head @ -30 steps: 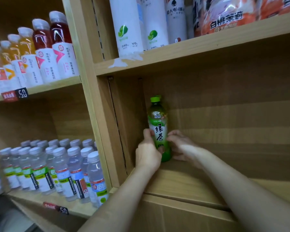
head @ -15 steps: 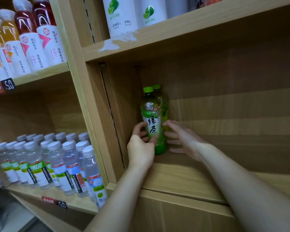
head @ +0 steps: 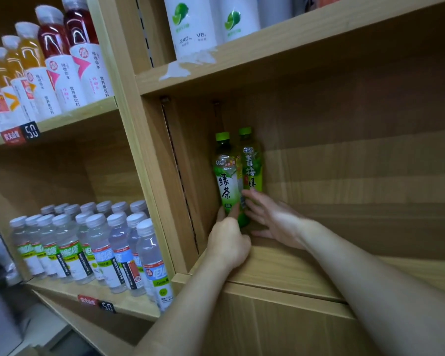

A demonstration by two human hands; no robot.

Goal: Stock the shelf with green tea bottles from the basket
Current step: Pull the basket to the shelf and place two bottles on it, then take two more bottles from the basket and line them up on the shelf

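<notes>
Two green tea bottles with green caps stand upright in the back left corner of the wooden shelf [head: 288, 268]. The front bottle [head: 226, 176] has a white and green label; the second bottle [head: 252, 165] stands just behind and to its right. My left hand [head: 229, 240] grips the base of the front bottle, its thumb and fingers around it. My right hand [head: 270, 217] lies open and flat, its fingertips touching the lower part of the bottles. The basket is out of view.
Clear water bottles [head: 98, 250] fill the lower left shelf. Red and orange drink bottles [head: 54, 65] stand above them. White lime bottles [head: 193, 24] sit on the shelf overhead. A wooden divider [head: 144, 160] separates the bays.
The front bottle has shifted left, so the second bottle behind it now shows fully. My left hand slid lower on the bottle; my right hand stays spread beside it.
</notes>
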